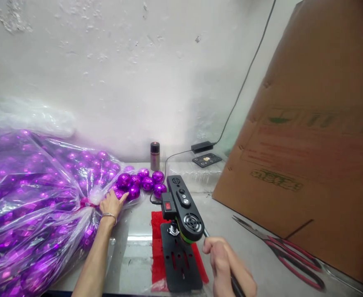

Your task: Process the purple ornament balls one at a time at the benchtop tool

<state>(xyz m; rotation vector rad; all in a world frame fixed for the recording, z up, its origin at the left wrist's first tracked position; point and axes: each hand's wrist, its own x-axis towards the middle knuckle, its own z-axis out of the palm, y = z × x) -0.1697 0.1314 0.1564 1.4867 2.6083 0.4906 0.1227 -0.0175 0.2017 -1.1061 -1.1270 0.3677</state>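
Note:
My left hand (pixel 113 203), with a bracelet at its wrist, reaches to the shiny purple balls (pixel 134 192) at the mouth of a clear plastic bag (pixel 45 181). Its thumb and fingers are apart, and the fingertips touch or nearly touch the nearest balls. At the lower right, my right hand (pixel 227 266) is closed around a thin dark rod-like tool (pixel 236 285), whose tip points at the black machine (pixel 187 210). That machine has a red switch and round vents, and stands on a black slotted base plate (pixel 183 264) over a red cloth (pixel 157 247).
A large cardboard box (pixel 299 136) leans on the right, with red-handled scissors (pixel 280 243) before it. A small bottle (pixel 155 156), a black power adapter (pixel 202 147) with its cable and a dark patterned card (pixel 206 160) are by the wall.

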